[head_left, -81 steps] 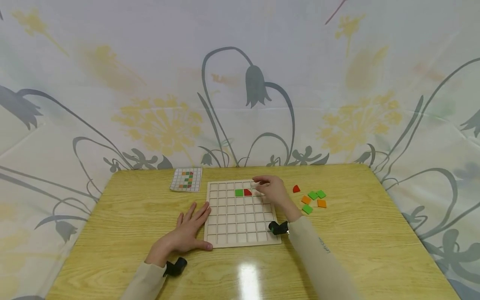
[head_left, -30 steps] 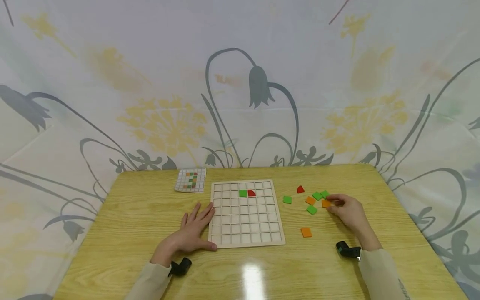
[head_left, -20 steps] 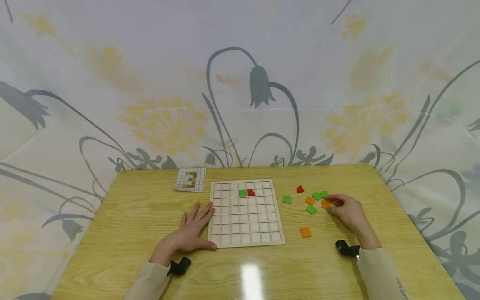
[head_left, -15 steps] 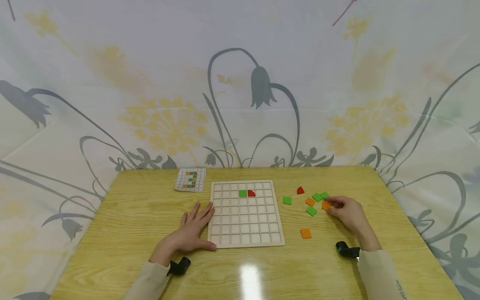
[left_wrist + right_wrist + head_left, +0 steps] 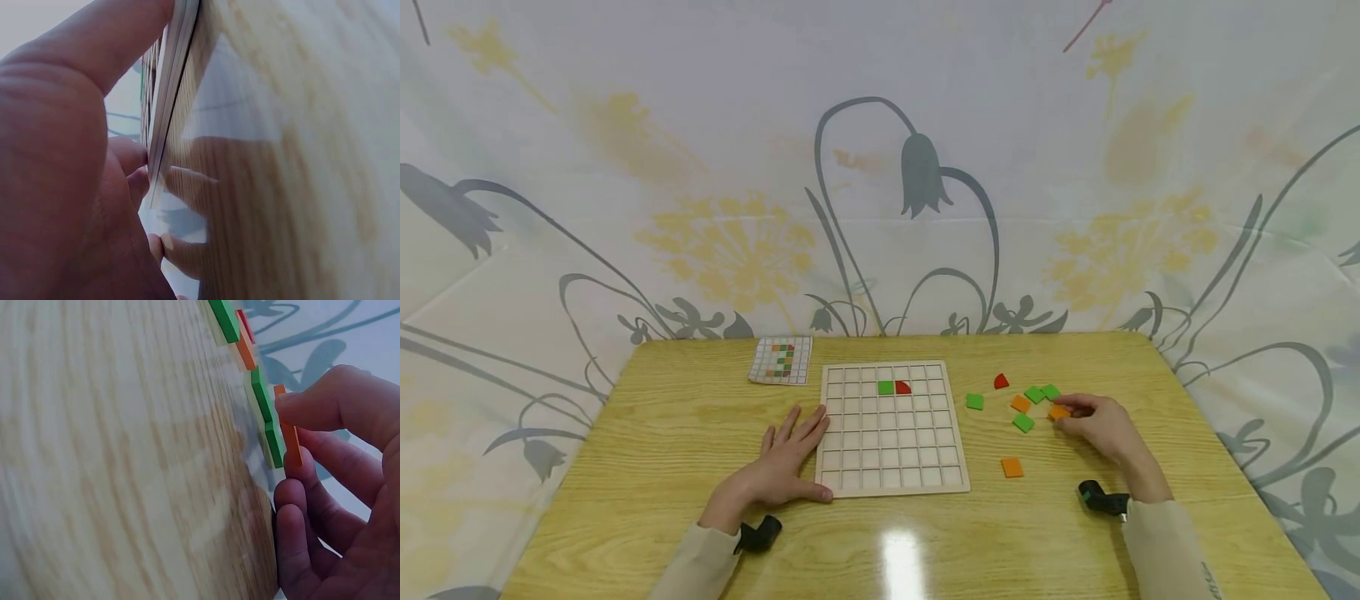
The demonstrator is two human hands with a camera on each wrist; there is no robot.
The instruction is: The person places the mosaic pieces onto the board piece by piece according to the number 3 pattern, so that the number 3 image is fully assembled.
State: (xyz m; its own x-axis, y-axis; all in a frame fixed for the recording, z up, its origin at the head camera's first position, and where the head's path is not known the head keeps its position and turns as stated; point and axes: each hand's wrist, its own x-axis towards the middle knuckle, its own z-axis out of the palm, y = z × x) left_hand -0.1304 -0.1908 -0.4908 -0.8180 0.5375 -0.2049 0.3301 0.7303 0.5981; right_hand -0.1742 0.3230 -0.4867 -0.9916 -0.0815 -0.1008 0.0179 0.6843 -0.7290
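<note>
An orange square tile (image 5: 291, 434) is pinched between the thumb and fingers of my right hand (image 5: 1099, 425); the right wrist view shows it raised off the wood. My left hand (image 5: 778, 467) lies with spread, straight fingers along the left edge of a pale grid board (image 5: 891, 492), its thumb at the near left corner. In one of the board's upper rows sit a green square tile (image 5: 886, 387) and, to its right, a red quarter-round tile (image 5: 902, 387). Close to my right fingers lie two green tiles (image 5: 1034, 394).
More loose tiles are right of the board: a green one (image 5: 974, 402), a red quarter-round (image 5: 1002, 381), an orange one (image 5: 1020, 403), another green (image 5: 1023, 422) and a nearer orange one (image 5: 1012, 467). Behind the left hand lies a pattern card (image 5: 780, 361). A flowered cloth (image 5: 880, 208) backs the table.
From above the board, my right hand has moved right to the loose tiles and taken hold of an orange tile, shifting it slightly right. My left hand stays at the board's edge.
</note>
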